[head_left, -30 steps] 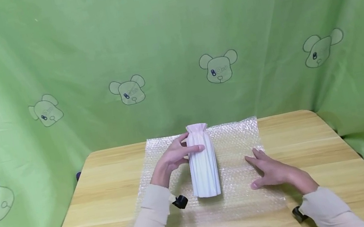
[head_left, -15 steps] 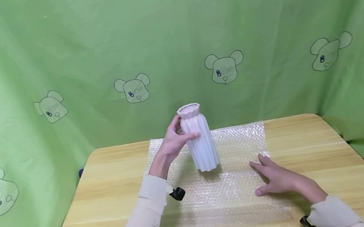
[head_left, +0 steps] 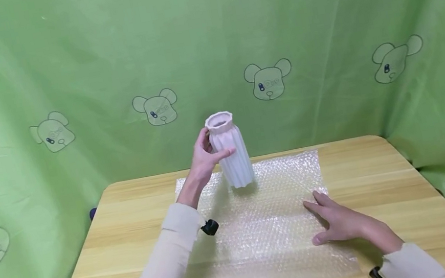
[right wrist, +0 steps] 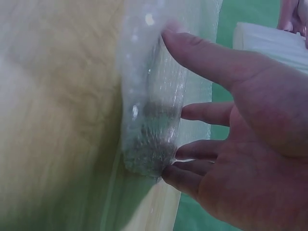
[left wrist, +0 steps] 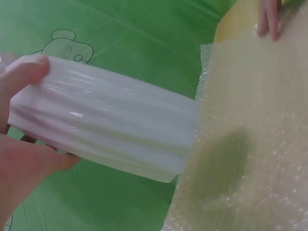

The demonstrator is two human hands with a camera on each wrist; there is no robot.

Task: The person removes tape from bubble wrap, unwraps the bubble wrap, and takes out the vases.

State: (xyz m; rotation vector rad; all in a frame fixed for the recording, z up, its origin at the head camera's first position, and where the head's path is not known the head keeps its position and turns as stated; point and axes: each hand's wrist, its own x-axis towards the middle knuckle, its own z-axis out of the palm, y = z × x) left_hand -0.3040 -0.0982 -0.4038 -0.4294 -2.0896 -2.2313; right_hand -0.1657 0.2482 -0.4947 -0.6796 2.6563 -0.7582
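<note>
My left hand [head_left: 202,159] grips a white ribbed vase [head_left: 232,159] by its upper body, thumb across the front and fingers behind. The vase is nearly upright, its scalloped mouth tipped slightly toward me, close over the far part of a sheet of bubble wrap [head_left: 265,231]. In the left wrist view the vase [left wrist: 115,115] lies across the picture, and its shadow falls on the wrap. My right hand [head_left: 344,219] rests at the right edge of the sheet, fingers spread. In the right wrist view its fingertips touch the raised edge of the bubble wrap [right wrist: 154,130].
The sheet lies on a light wooden table [head_left: 125,245] with rounded far corners. A green curtain [head_left: 194,29] printed with bear heads hangs behind the table and along both sides. Small black wrist cameras are strapped at both cuffs.
My left hand has raised the vase from lying on the wrap, tilted it toward upright and carried it away toward the far edge. The right hand has stayed at the sheet's right edge.
</note>
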